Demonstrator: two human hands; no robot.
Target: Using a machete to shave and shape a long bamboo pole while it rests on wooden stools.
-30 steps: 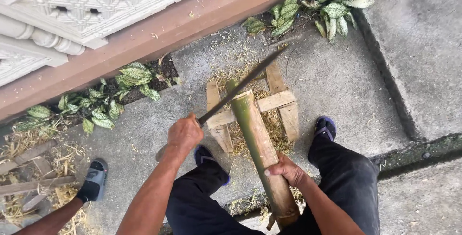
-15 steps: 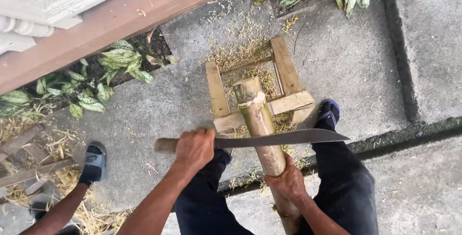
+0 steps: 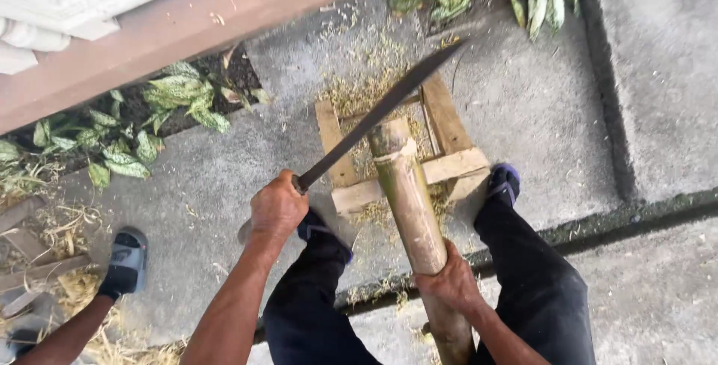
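My left hand (image 3: 278, 206) is clenched round the handle of a long machete (image 3: 378, 113), its blade raised and crossing just above the top end of the bamboo pole (image 3: 407, 193), while my right hand (image 3: 451, 283) grips the pole lower down and holds it slanted on the wooden frame (image 3: 456, 164) on the concrete floor (image 3: 538, 111). Shavings (image 3: 359, 84) lie scattered round the frame, so I judge some chopping done. The pole's upper end looks whole, so I judge most cutting remains.

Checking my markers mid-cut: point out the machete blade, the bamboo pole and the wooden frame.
machete blade (image 3: 381, 111), head view, mid-blade.
bamboo pole (image 3: 407, 193), head view, middle of the stalk.
wooden frame (image 3: 456, 163), head view, right end of the crossbar.
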